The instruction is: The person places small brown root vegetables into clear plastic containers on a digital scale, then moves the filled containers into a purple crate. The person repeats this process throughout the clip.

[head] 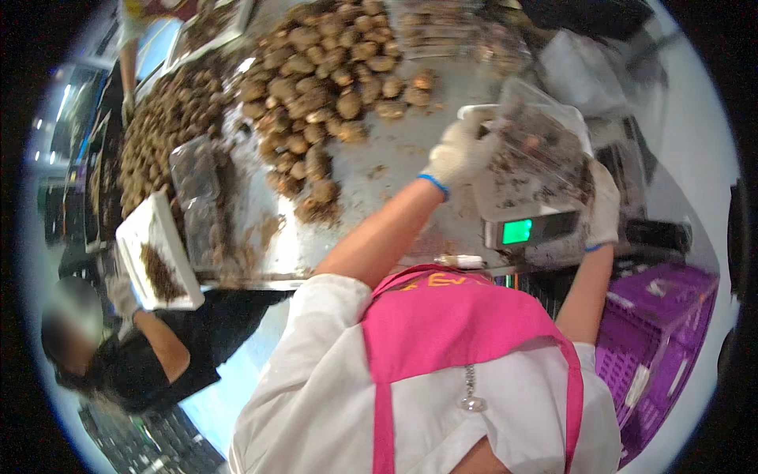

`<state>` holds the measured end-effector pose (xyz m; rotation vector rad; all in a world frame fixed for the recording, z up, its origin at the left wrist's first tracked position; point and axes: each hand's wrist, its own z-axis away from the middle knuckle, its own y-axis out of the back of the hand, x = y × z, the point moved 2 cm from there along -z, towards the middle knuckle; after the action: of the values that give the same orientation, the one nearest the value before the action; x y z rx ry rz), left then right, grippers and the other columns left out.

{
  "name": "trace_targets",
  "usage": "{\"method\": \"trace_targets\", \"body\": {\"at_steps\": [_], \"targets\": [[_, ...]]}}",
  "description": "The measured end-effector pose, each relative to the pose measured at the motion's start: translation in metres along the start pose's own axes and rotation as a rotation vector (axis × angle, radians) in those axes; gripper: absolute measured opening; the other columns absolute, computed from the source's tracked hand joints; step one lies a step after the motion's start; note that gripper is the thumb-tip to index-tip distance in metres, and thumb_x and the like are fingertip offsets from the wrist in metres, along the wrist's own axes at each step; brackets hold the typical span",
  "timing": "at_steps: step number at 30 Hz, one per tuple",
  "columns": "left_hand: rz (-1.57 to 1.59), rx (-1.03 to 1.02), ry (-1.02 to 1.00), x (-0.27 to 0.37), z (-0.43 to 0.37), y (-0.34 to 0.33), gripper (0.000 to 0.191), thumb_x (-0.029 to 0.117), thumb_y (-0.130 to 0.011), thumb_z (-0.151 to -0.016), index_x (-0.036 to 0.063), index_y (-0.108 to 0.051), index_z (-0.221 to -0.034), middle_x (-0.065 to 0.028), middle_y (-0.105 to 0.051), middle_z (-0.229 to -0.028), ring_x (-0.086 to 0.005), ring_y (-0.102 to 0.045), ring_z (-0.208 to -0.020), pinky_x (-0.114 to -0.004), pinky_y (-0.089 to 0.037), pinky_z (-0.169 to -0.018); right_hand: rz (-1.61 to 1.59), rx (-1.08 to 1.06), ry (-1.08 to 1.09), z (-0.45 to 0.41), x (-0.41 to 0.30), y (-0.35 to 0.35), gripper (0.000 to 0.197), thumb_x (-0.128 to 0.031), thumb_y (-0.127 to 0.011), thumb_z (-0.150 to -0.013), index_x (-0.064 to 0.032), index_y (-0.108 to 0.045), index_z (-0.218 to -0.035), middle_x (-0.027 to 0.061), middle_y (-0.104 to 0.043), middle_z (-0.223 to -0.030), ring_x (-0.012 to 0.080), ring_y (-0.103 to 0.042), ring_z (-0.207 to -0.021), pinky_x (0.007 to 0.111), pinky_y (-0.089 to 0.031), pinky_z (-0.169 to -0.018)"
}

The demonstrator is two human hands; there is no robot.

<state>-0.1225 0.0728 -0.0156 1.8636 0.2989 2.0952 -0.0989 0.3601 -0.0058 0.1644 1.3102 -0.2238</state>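
Both my hands wear pale knit gloves. My left hand holds the left side of a clear plastic container with brown contents. My right hand is at its right side, its fingers partly hidden. The container is tilted above a digital scale with a lit green display. A white tray with dark crumbs of soil lies on the scale. Left of my hands, a heap of brown, soil-covered tubers is spread on the metal table.
More tubers and clear containers lie to the left, where a co-worker's gloved hand is at a white tray. Purple crates stand at my right. Packed containers and a plastic bag lie at the back.
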Motion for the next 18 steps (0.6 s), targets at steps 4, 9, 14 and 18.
{"method": "trace_targets", "body": {"at_steps": [4,9,14,18], "targets": [[-0.039,-0.007,0.120,-0.004,-0.001,-0.005,0.053,0.034,-0.061,-0.085,0.0157,-0.054,-0.133,-0.0170,-0.068,-0.106,-0.0304,-0.067,-0.095,-0.040,-0.052,-0.084,-0.076,-0.081,0.061,-0.004,0.002,0.003,0.040,-0.028,-0.052,-0.099,-0.0010,-0.058,-0.128,0.0101,-0.061,-0.121,0.0205,-0.061,-0.105,0.033,-0.051,-0.087],[-0.098,-0.067,0.067,0.008,0.014,0.003,0.053,0.036,-0.057,-0.087,0.0182,-0.049,-0.136,-0.0223,-0.064,-0.115,-0.0373,-0.062,-0.108,-0.044,-0.050,-0.091,-0.051,-0.052,-0.043,-0.005,0.006,0.014,0.045,-0.037,-0.054,-0.099,-0.0027,-0.059,-0.127,0.0100,-0.062,-0.116,0.0173,-0.061,-0.096,0.030,-0.051,-0.081],[-0.047,-0.027,-0.182,0.003,0.040,0.013,0.045,0.026,-0.059,-0.088,0.0119,-0.055,-0.130,-0.0198,-0.064,-0.114,-0.0343,-0.064,-0.104,-0.042,-0.051,-0.089,-0.282,0.014,-0.012,-0.017,0.007,0.016,0.058,-0.041,-0.054,-0.098,0.0012,-0.046,-0.137,0.0187,-0.050,-0.138,0.0303,-0.048,-0.127,0.043,-0.038,-0.108],[0.058,0.020,-0.224,-0.022,0.069,0.026,0.033,0.023,-0.060,-0.089,0.0064,-0.063,-0.118,-0.0151,-0.066,-0.111,-0.0297,-0.066,-0.096,-0.037,-0.054,-0.082,-0.472,-0.015,0.167,-0.023,-0.015,0.004,0.063,-0.043,-0.047,-0.100,0.0014,-0.036,-0.144,0.0210,-0.037,-0.149,0.0365,-0.036,-0.136,0.049,-0.031,-0.113]]}}
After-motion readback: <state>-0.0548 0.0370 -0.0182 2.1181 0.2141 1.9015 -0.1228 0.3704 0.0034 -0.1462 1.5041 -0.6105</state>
